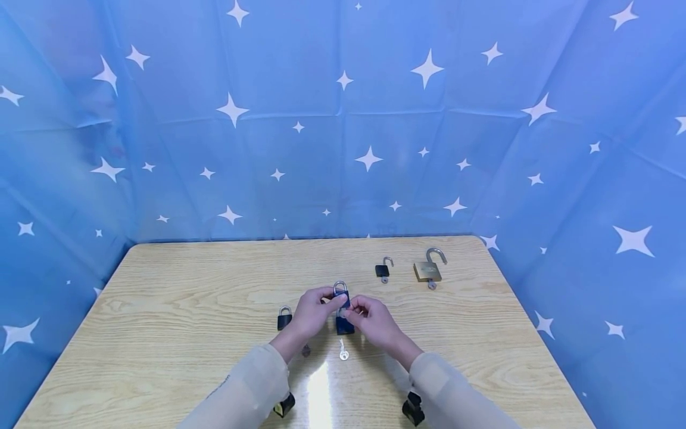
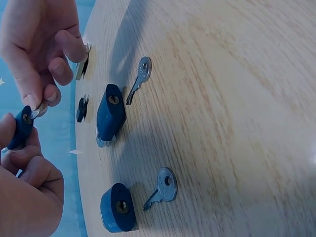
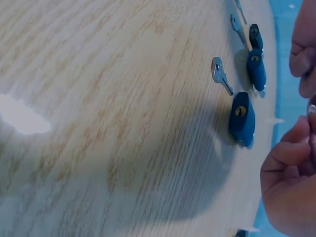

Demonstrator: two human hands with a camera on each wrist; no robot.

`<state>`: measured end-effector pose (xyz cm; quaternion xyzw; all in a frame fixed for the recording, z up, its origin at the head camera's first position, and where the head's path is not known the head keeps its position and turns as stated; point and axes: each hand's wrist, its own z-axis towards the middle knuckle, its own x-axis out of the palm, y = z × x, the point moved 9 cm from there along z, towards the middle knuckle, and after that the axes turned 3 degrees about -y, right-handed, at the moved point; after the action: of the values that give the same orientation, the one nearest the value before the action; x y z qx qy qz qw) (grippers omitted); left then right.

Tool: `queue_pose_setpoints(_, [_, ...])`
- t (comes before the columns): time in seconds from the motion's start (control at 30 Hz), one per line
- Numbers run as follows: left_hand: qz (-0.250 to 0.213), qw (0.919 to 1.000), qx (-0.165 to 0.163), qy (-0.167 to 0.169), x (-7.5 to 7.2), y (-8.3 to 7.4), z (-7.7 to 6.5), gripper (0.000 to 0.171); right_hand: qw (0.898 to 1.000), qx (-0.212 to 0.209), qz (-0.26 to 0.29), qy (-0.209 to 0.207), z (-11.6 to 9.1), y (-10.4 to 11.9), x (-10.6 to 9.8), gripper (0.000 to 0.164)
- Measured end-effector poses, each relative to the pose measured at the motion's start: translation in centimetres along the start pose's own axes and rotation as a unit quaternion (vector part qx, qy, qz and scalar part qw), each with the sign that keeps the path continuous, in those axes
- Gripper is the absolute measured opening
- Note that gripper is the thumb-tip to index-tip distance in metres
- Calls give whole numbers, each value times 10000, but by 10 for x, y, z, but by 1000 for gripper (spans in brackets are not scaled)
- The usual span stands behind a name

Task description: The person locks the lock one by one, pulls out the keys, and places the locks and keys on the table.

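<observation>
Above the middle of the table, my left hand holds a small dark blue padlock, its shackle pointing away from me. My right hand pinches a small key between thumb and finger, right at the keyhole end of that padlock, as the left wrist view shows. Below the hands, another dark blue padlock lies on the table, keyhole towards me. A loose silver key lies in front of it. In the right wrist view the held padlock is mostly cut off by the frame edge.
Left of my left hand lies a dark padlock, with its key partly behind my forearm. Farther back on the right are a small black padlock and a larger brass padlock, both with raised shackles and inserted keys. A starry blue curtain surrounds the table.
</observation>
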<state>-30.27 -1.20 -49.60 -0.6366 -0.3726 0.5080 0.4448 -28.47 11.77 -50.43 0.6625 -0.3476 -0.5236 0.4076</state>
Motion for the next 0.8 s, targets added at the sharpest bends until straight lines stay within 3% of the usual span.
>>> queue_pose_setpoints(0.53, [2,9999,-17,-103,-1,-3,0,22,9994,-168,-293,-109,-3,6,-3,12])
queue_pose_setpoints(0.8, [-104,9998,-5,-157,-1,-5,-3,21,10000,-65,-24,-53,-3,3,-1,12])
